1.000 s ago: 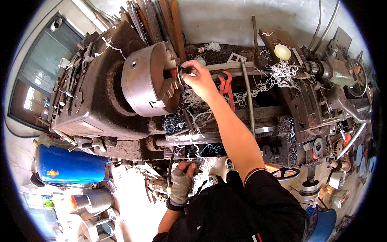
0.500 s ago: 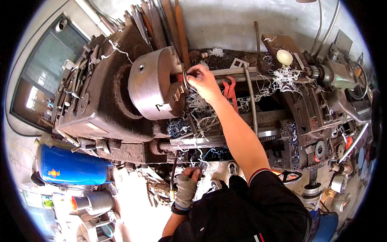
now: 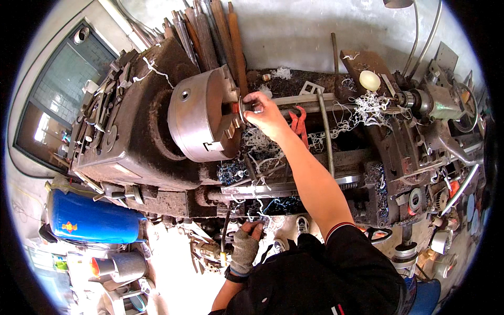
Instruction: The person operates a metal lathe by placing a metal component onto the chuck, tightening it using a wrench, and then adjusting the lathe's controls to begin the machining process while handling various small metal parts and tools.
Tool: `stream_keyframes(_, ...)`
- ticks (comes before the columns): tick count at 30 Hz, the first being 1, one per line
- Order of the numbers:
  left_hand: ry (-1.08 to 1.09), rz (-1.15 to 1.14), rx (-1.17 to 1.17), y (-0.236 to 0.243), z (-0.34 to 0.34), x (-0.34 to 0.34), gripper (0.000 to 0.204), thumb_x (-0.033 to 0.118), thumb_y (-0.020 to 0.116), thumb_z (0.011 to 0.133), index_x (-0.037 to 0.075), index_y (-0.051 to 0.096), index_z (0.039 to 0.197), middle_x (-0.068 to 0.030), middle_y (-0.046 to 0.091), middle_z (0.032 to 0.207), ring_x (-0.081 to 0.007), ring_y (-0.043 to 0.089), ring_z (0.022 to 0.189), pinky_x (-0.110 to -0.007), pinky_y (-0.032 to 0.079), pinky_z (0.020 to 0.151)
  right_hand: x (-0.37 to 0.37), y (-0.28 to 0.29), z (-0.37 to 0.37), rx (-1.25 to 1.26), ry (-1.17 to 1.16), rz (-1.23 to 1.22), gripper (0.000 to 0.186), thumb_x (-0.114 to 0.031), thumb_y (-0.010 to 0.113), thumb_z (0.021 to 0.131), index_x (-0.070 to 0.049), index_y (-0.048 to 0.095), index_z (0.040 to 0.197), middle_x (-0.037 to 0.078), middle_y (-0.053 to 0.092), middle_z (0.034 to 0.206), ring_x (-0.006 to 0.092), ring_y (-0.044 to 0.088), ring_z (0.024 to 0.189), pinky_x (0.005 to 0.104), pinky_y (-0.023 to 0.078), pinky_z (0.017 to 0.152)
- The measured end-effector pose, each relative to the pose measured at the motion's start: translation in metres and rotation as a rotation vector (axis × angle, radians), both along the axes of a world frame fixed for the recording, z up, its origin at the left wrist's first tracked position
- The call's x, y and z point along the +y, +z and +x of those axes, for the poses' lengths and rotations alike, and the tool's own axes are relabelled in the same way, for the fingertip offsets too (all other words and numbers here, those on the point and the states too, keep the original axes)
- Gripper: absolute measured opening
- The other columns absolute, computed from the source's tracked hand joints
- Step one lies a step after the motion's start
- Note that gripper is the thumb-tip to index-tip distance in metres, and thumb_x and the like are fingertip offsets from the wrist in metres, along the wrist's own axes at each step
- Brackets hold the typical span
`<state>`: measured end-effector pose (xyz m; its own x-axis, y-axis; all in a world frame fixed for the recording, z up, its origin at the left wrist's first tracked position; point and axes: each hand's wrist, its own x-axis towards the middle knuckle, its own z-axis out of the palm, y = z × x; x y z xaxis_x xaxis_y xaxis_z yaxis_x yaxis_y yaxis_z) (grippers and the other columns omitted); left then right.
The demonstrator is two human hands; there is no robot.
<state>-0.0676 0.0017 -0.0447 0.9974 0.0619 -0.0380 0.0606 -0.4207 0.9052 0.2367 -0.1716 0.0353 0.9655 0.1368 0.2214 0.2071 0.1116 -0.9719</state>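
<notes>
At the face of the lathe chuck [image 3: 194, 118], my right hand [image 3: 264, 116] is closed with thumb and fingers on the edge of a thin round metal disc [image 3: 241, 111]. The disc stands on edge against the stepped chuck jaws [image 3: 229, 128], and a bit of red shows behind it. What lies deeper between the jaws is hidden. My left hand [image 3: 244, 248], in a grey fingerless glove, hangs low in front of the machine. Its fingers are curled together, and I cannot make out whether anything is in them.
Pale stringy shavings [image 3: 371, 107] tangle over the lathe bed. A red clamp-like tool [image 3: 299, 125] and a long metal bar [image 3: 325, 131] lie right of my hand. The tailstock [image 3: 438, 100] stands far right, metal rods [image 3: 207, 39] lean behind, and a blue tank [image 3: 94, 216] sits lower left.
The whole view has shifted slightly, with the machine sitting a little lower in the picture. My right hand remains on the disc at the jaws, and my left hand stays low.
</notes>
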Motion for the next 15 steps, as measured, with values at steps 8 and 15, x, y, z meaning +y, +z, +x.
stream_keyframes(8,-0.070,-0.025,0.023,-0.002,0.002,-0.006,0.017,0.015,0.067,0.097,0.000,0.071,0.103,-0.0085,0.067,0.085,-0.0163,0.064,0.072,-0.031,0.051,0.066,0.011,-0.004,0.010,0.069,0.100,0.090,0.038,-0.005,0.067,0.090,-0.002,0.048,0.122,0.008,0.063,0.098,0.0118,0.059,0.075,0.0280,0.048,0.066)
stream_keyframes(15,-0.193,-0.064,0.142,0.016,0.006,-0.024,0.018,0.019,0.067,0.098,0.002,0.072,0.103,-0.0046,0.067,0.086,-0.0135,0.059,0.078,-0.031,0.049,0.070,-0.017,-0.006,-0.066,-0.415,-0.483,-0.371,0.049,-0.022,0.076,0.083,0.000,0.057,0.122,0.020,0.060,0.116,0.0329,0.063,0.103,0.0409,0.053,0.088)
